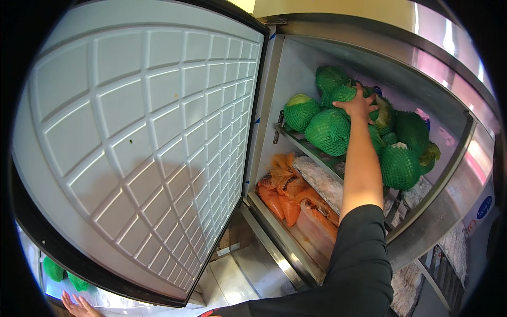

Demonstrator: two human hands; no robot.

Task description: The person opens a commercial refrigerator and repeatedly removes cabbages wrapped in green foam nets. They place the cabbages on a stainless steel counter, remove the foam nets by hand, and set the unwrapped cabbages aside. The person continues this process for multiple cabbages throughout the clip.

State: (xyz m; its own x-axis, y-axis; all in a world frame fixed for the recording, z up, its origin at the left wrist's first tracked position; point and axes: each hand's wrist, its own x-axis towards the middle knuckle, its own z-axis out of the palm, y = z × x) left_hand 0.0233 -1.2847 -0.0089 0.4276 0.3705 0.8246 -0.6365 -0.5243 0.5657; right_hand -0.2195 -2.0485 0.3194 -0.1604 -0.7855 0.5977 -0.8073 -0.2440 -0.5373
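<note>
Inside an upright stainless-steel refrigerator (273,174), several cabbages in green mesh nets (328,132) are heaped on a slatted shelf (313,153). My right hand (358,107) reaches in over the heap. Its fingers are spread against a netted cabbage near the back, and no closed grip shows. At the lower left, just beyond the door's edge, my left hand (79,305) is partly in view with its fingers apart and nothing in it. Close by are more green-netted bundles (53,269), cut off by the door.
The thick white refrigerator door (138,115) stands wide open on the left. Below the shelf lie orange plastic bags (287,194), a pale, crinkled wrapped slab (319,180) and a clear plastic bag (317,222). A metal post (439,190) bounds the opening on the right.
</note>
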